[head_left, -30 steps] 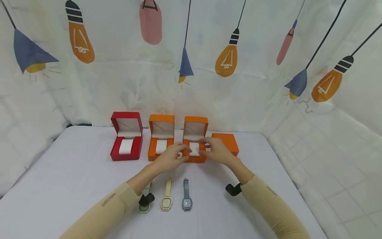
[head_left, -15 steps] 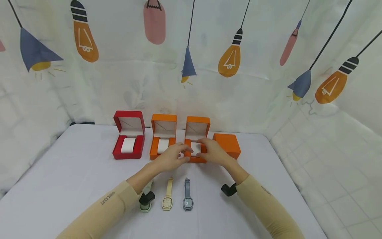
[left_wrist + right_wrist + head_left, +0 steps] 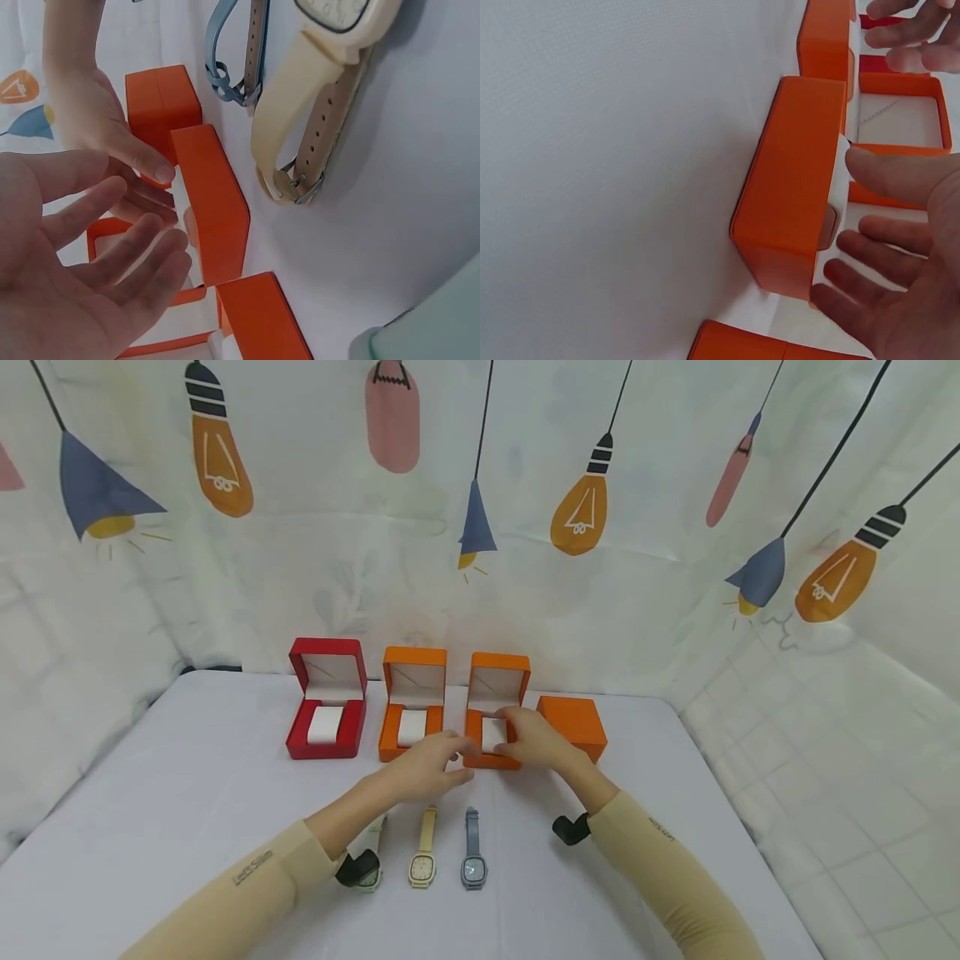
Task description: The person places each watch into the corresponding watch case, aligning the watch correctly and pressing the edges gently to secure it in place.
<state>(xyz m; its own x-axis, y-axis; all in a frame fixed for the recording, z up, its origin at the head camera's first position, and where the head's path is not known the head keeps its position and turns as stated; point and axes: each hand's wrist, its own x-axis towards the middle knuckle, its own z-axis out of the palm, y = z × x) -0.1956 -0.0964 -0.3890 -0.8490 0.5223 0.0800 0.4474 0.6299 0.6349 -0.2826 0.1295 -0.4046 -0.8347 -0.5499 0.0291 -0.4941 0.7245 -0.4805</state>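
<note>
Over the right side of an open orange watch box (image 3: 491, 762) hovers my right hand (image 3: 534, 739). In the right wrist view its thumb (image 3: 885, 171) and loosely bent fingers are spread at the box's white cushion (image 3: 838, 199); contact is unclear. My left hand (image 3: 427, 768) is at the box's front left, its fingers apart and holding nothing in the left wrist view. Nearer me lie a blue watch (image 3: 474, 868), a cream-yellow watch (image 3: 422, 868) and a pale green watch (image 3: 372, 835), the last partly hidden by the left wrist camera.
To the left stand another open orange watch box (image 3: 390, 739) and an open red watch box (image 3: 326, 752), each with a white cushion. A closed orange box (image 3: 577, 722) sits right of my right hand. A printed curtain (image 3: 480, 602) hangs behind the white table (image 3: 600, 893).
My left hand has drawn back slightly from the open orange box toward me and left. My right hand stays at the box's cushion. The head view has shifted a little.
</note>
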